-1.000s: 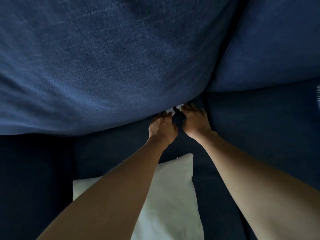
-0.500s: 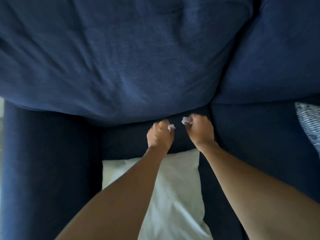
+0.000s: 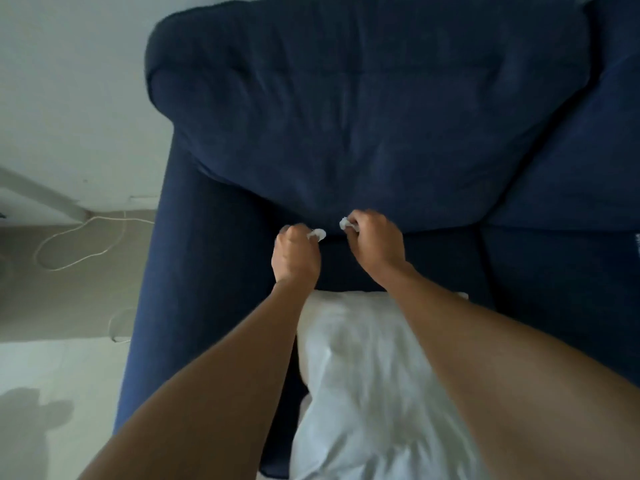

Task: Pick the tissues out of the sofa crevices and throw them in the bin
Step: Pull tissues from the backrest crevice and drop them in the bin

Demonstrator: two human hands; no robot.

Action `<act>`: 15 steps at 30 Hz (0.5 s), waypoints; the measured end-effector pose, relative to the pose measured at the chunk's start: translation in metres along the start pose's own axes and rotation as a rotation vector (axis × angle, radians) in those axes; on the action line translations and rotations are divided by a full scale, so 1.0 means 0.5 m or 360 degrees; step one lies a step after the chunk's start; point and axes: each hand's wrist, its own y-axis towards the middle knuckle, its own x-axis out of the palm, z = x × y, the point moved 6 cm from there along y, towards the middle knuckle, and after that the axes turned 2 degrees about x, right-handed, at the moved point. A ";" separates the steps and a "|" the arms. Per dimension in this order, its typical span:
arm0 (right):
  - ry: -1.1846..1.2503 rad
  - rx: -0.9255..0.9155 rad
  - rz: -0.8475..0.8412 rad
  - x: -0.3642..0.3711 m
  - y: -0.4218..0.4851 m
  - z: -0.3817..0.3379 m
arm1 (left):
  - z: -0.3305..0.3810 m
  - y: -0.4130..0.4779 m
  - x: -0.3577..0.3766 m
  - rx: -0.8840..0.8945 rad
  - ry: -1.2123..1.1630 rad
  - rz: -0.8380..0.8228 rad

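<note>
My left hand (image 3: 295, 255) is curled round a small crumpled white tissue (image 3: 318, 234) that pokes out past its fingers. My right hand (image 3: 374, 244) pinches a second white tissue scrap (image 3: 345, 223) in the same way. Both hands hover just in front of the crevice (image 3: 433, 233) between the dark blue sofa's back cushion (image 3: 363, 109) and its seat (image 3: 450, 265). No bin shows in this view.
A white pillow (image 3: 374, 386) lies on the seat under my forearms. The sofa's left armrest (image 3: 166, 271) borders a pale floor where a white cable (image 3: 74, 244) loops. A second blue back cushion (image 3: 581, 161) sits at the right.
Both hands have pulled back out of the crevice, each with a tissue. My head has risen and drawn away, so the whole back cushion, the armrest and the floor now show.
</note>
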 end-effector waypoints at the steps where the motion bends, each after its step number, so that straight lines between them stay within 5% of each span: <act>1: -0.0016 -0.0026 -0.0027 0.016 -0.013 -0.038 | -0.032 -0.007 -0.030 -0.0032 -0.0035 0.0029; 15: 0.0069 -0.0456 -0.0425 0.305 -0.182 -0.524 | -0.555 -0.114 -0.342 -0.0661 -0.0340 0.0388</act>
